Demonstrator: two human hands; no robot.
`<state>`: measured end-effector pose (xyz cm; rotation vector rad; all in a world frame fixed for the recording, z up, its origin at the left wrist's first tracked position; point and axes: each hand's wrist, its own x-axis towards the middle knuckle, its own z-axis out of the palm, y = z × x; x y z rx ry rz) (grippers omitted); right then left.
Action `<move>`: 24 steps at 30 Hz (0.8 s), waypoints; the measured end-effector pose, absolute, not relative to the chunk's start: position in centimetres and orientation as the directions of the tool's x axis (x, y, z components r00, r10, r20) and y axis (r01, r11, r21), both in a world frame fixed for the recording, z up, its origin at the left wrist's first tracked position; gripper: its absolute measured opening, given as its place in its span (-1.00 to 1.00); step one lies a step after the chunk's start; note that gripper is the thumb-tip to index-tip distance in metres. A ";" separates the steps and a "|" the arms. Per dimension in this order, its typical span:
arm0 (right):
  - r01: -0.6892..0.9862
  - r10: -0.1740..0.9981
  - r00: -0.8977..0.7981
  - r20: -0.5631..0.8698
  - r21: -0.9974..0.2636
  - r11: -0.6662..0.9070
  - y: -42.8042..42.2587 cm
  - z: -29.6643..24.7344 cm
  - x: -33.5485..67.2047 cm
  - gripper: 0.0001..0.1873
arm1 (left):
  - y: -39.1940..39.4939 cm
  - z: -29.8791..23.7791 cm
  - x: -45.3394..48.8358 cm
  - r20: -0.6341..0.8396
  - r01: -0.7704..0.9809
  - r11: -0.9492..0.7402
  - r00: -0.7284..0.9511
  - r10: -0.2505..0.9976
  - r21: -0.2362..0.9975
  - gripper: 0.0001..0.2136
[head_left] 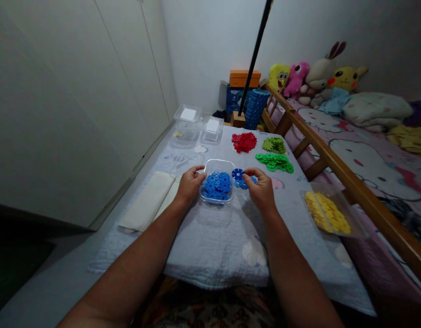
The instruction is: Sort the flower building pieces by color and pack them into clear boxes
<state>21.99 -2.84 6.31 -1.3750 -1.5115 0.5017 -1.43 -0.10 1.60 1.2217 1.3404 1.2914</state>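
Observation:
A clear plastic container stands on the cloth-covered table, holding many blue notched discs. My left hand grips its left wall between thumb and fingers. Just right of the container, my right hand pinches a dark blue snowflake disc by its edge, held upright near the rim. A few lighter blue discs lie on the cloth below that hand, partly covered by it.
Red discs, olive discs and green discs lie in piles behind my right hand. Yellow discs fill a clear container at right. Two lidded containers stand at the back left. A folded cloth lies left; a wooden bed rail borders the right.

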 end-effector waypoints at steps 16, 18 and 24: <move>0.861 0.960 -0.213 0.182 -0.430 0.272 -2.0 7.8 16.8 -0.89 | -0.2 1.9 -1.3 0.015 0.039 -0.010 -0.125 0.992 0.999 -0.49; 0.874 0.960 -0.207 0.189 -0.405 0.269 -1.8 7.7 16.5 -0.87 | -0.2 1.9 -1.3 0.016 0.044 -0.011 -0.124 0.992 0.999 -0.50; 0.871 0.955 -0.161 0.250 -0.418 0.257 -1.7 7.4 16.5 -0.81 | -0.1 1.6 -1.4 0.025 0.050 -0.019 -0.123 0.992 0.999 -0.51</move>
